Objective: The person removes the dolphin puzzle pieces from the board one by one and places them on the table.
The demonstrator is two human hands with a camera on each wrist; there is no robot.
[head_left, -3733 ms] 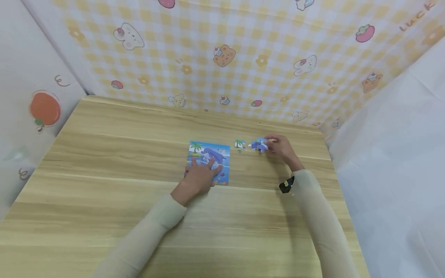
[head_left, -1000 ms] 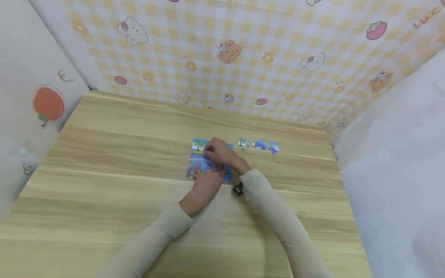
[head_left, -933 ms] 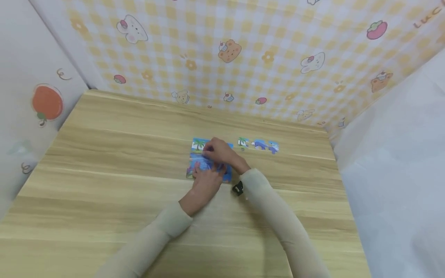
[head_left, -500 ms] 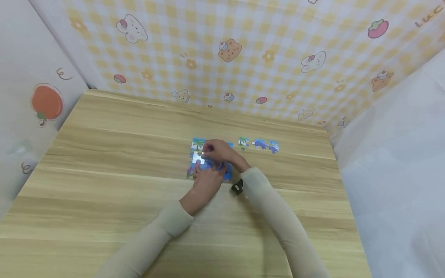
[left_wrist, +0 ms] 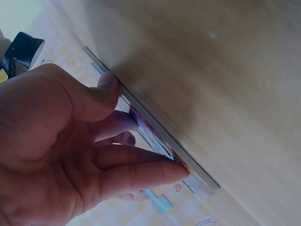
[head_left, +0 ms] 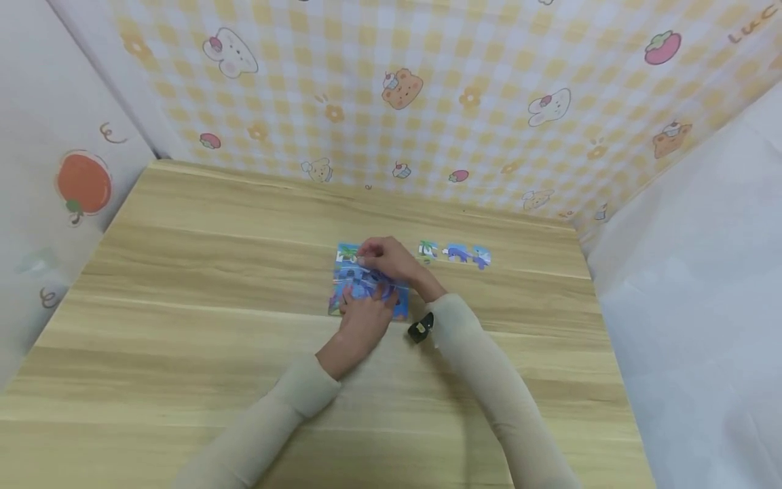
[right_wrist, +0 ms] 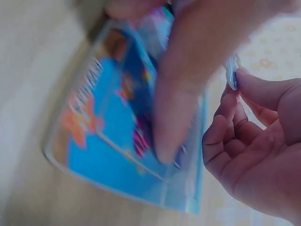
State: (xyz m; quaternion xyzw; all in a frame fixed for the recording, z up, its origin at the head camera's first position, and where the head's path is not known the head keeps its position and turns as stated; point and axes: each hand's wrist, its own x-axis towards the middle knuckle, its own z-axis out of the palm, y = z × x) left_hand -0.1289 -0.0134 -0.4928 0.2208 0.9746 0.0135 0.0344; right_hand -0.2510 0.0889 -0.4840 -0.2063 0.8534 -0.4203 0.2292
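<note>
A square jigsaw puzzle [head_left: 339, 280] with a dolphin and a palm tree lies flat on the table. My left hand [head_left: 365, 320] rests on its lower half with fingers spread. In the left wrist view, the thumb is at the puzzle's edge [left_wrist: 155, 132] and straight fingers touch its surface. Over the puzzle's upper part, my right hand [head_left: 394, 261] pinches a small jigsaw piece [right_wrist: 232, 70] between thumb and fingers, seen edge-on in the right wrist view. Both hands hide the puzzle's middle.
Right of the puzzle lie loose pieces: a palm-tree piece [head_left: 427, 250], a purple dolphin piece [head_left: 457, 253] and another blue-purple piece [head_left: 482, 257]. A patterned cloth [head_left: 427, 136] hangs behind the wooden table [head_left: 214, 285]. A black wrist camera [head_left: 421, 329] is on the right wrist.
My right hand has moved left from the loose pieces to the puzzle's top, and lately slightly upward. My left hand stays on the puzzle, slightly lower on it than at first.
</note>
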